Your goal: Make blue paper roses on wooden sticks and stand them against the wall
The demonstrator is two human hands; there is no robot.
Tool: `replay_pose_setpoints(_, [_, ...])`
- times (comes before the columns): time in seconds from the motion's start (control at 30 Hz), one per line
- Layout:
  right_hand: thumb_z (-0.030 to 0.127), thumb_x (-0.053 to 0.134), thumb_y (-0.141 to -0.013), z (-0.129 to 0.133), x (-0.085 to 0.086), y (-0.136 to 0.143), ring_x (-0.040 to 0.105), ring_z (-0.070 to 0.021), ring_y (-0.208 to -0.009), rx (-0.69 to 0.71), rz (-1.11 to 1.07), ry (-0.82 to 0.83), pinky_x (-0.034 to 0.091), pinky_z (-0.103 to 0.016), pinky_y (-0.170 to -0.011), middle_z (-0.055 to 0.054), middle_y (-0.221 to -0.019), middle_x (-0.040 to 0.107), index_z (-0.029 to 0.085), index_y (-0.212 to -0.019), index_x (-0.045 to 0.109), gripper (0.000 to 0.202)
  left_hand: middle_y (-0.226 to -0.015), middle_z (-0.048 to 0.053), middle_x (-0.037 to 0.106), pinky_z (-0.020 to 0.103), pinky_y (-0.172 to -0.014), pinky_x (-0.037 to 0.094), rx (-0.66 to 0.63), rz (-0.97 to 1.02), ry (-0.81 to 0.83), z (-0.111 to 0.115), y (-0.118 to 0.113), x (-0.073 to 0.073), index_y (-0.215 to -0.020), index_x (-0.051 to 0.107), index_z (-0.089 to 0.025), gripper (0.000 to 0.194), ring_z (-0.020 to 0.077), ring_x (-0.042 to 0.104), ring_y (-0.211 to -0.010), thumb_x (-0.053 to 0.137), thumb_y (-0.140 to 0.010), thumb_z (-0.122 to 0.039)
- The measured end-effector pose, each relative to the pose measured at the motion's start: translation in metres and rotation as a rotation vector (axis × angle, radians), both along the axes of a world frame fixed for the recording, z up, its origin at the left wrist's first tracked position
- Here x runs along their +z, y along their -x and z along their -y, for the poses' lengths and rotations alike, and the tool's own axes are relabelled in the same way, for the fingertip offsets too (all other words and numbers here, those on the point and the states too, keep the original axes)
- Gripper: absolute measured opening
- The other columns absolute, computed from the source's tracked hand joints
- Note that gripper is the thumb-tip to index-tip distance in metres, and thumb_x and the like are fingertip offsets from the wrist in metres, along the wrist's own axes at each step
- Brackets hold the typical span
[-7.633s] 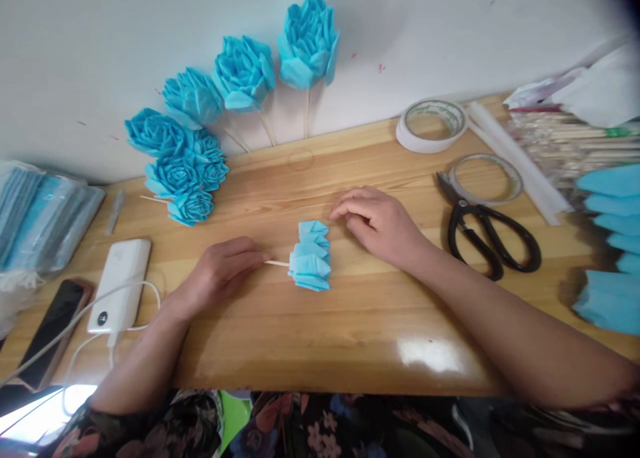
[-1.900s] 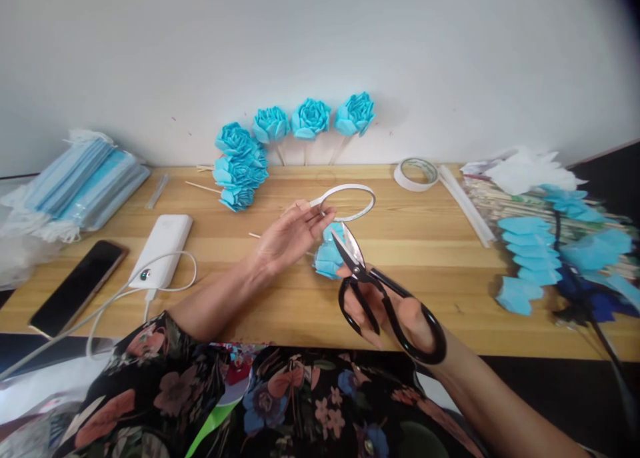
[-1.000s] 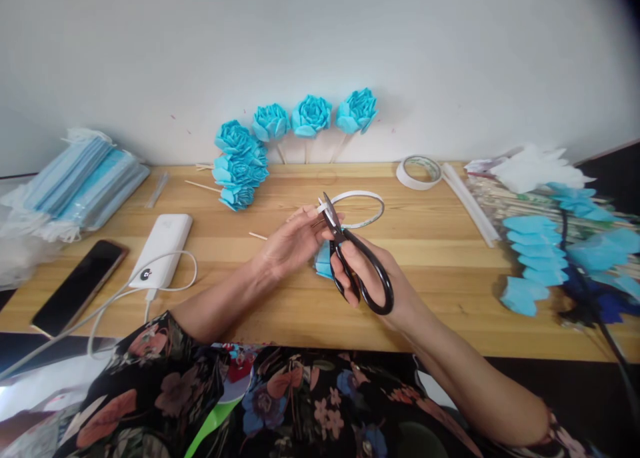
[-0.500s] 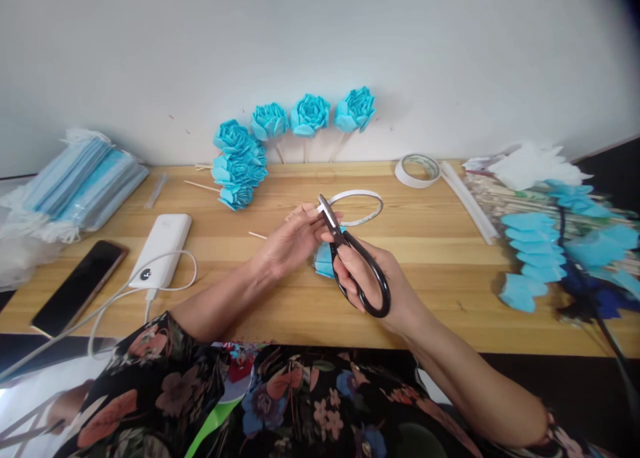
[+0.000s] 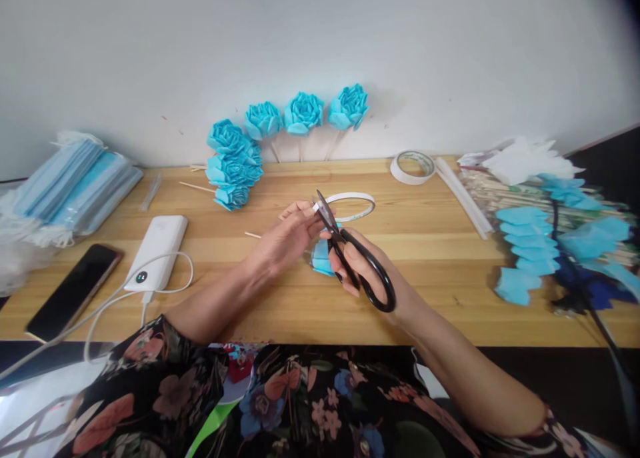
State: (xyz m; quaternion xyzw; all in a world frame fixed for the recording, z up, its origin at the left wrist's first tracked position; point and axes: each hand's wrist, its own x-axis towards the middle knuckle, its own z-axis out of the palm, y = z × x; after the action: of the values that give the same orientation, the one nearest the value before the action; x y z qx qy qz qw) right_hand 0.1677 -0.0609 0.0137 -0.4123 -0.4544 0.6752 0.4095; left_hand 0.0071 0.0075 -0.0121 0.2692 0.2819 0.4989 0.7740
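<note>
My right hand [image 5: 367, 265] grips black-handled scissors [image 5: 331, 218], their blades a little apart and pointing up and left. Between the fingertips of my left hand [image 5: 287, 235] is a small end of white tape [image 5: 316, 207], right at the scissor blades. A thin ring of white tape [image 5: 372, 206] lies just beyond my hands. Below the blades, a light-blue paper piece [image 5: 323, 258] rests on the table, partly hidden by my hands. Whether the tape end is still joined to the ring, I cannot tell.
Blue paper roses [image 5: 305, 113] on sticks stand against the wall, with more roses [image 5: 227, 168] lying to their left. A wider tape roll [image 5: 413, 168], blue petals [image 5: 527, 241] and sticks are right. Masks [image 5: 75, 185], a phone [image 5: 75, 291] and a cabled power bank [image 5: 157, 251] sit left.
The scissors have opened wider, their handles spreading apart. My left hand stays at the blades with the white tape end. The whole view has shifted slightly.
</note>
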Motion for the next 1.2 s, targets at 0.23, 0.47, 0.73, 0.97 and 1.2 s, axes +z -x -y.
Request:
replay_pose_setpoints(0.23, [0.066,0.058,-0.091,0.002,0.001,-0.004,0.038,-0.0091,-0.057,0.057,-0.154,0.058,0.032,-0.019,-0.04,0.002,-0.076,0.05,0.022,-0.121,0.062,0.054,-0.09,0.003,0.071,0.033,-0.103,0.048,0.017,-0.081,-0.117,-0.001,0.004,0.007,-0.071,0.063,-0.017,0.017,0.0183,0.069,-0.099,0.079,-0.079,-0.02])
replay_pose_setpoints(0.47, [0.06,0.072,-0.083,0.008,0.034,-0.033,0.045,-0.0112,-0.059,-0.228,0.252,-0.236,0.036,-0.024,-0.046,-0.001,-0.08,0.054,0.025,-0.116,0.064,0.049,-0.086,0.001,0.069,0.038,-0.11,0.048,0.073,-0.086,-0.074,-0.011,0.007,0.002,-0.068,0.062,-0.016,0.021,0.0173,0.07,-0.098,0.08,-0.078,-0.019])
replay_pose_setpoints(0.73, [0.058,0.067,-0.086,0.02,0.017,-0.077,0.042,-0.0135,-0.058,-0.235,0.006,-0.094,0.032,-0.023,-0.041,0.0,-0.072,0.052,0.027,-0.117,0.067,0.044,-0.09,-0.001,0.07,0.035,-0.11,0.048,0.09,-0.073,-0.211,-0.013,0.01,0.006,-0.074,0.065,-0.019,0.019,0.0171,0.069,-0.103,0.083,-0.079,-0.024])
replay_pose_setpoints(0.97, [0.063,0.072,-0.077,0.037,0.039,-0.096,0.037,-0.0143,-0.056,-0.424,0.038,-0.095,0.028,-0.024,-0.04,0.001,-0.067,0.042,0.034,-0.103,0.071,0.039,-0.087,0.001,0.068,0.031,-0.097,0.047,0.023,-0.417,-0.55,-0.049,-0.032,0.013,-0.083,0.069,-0.02,0.014,0.0181,0.065,-0.094,0.079,-0.075,-0.013])
replay_pose_setpoints(1.2, [0.06,0.073,-0.078,0.047,0.024,-0.098,0.04,-0.0132,-0.058,-0.444,-0.053,-0.065,0.03,-0.022,-0.04,0.001,-0.072,0.047,0.028,-0.115,0.067,0.049,-0.096,0.007,0.074,0.04,-0.108,0.039,-0.414,-0.618,-0.824,-0.069,-0.114,0.015,-0.075,0.076,-0.02,0.029,0.0267,0.063,-0.108,0.072,-0.059,0.004])
